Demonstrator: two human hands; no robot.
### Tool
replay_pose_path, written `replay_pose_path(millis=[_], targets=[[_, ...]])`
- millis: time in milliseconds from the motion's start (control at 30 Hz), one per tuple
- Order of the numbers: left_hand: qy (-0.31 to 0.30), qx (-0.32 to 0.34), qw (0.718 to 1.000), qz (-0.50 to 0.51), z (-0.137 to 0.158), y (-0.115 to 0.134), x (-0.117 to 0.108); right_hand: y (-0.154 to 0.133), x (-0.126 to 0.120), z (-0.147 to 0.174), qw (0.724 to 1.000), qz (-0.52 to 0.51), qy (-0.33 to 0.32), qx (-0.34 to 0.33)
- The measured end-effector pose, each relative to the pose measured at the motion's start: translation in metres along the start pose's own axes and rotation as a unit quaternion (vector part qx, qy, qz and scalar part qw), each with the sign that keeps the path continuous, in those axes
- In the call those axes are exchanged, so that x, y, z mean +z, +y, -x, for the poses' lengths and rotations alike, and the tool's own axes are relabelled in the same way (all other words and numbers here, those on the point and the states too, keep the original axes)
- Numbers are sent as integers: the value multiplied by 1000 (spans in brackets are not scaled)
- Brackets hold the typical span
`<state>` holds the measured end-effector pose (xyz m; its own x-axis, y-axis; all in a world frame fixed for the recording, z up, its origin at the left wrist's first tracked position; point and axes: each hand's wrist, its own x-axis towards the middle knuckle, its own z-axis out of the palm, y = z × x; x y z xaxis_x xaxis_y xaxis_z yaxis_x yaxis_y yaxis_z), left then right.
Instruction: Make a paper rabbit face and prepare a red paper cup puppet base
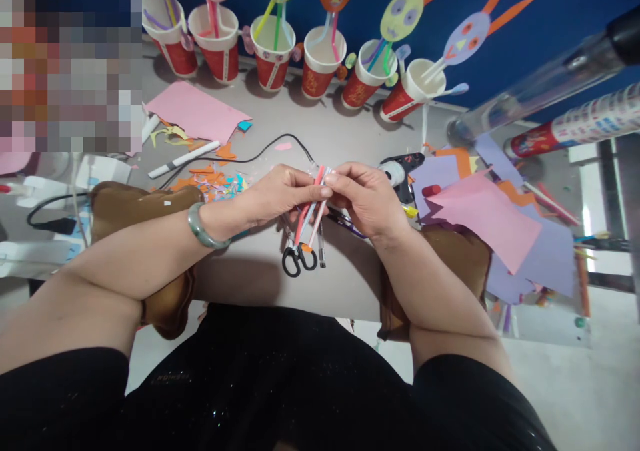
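Both my hands meet over the middle of the table, pinching a small bundle of drinking straws (306,219), one red-pink and others pale or white. My left hand (280,194), with a green bangle (206,228) on its wrist, grips the straws from the left. From the right, my right hand (364,194) holds their upper ends between thumb and fingers. Black-handled scissors (299,260) lie just below the straws, their blades partly hidden. A pen (322,251) rests beside the scissors. The fingers cover part of the straws, so I cannot tell their exact number.
Several red paper cups (323,71) with straws and paper faces line the back wall. A glue gun (400,171) lies right of my hands, near pink paper (487,211) and purple sheets. Paper scraps (205,181) and a white marker (184,159) lie left. Brown cushions (460,261) sit under both forearms.
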<state>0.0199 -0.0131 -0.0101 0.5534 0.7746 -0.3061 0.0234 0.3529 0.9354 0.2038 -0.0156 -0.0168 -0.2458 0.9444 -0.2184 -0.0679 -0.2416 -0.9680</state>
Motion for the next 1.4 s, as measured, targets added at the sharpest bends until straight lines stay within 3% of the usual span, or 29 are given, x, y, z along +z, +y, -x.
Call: replay_pose_path(millis=[533,700,867,1167,1400], targets=[[-2,-27,999,-22,0,-5,2,-8,6,2,999,13,-28,10],[-40,-38,998,17,0,-2,3,-16,3,5,998,44,-45,5],[-41,-9,997,62,-2,-3,2,-15,-2,2,998,56,-41,-9],[-78,-18,997,20,-1,0,-8,-17,-1,1,996,75,-38,-40],[-94,-29,994,51,1,-5,-1,-17,1,4,997,56,-43,-20]])
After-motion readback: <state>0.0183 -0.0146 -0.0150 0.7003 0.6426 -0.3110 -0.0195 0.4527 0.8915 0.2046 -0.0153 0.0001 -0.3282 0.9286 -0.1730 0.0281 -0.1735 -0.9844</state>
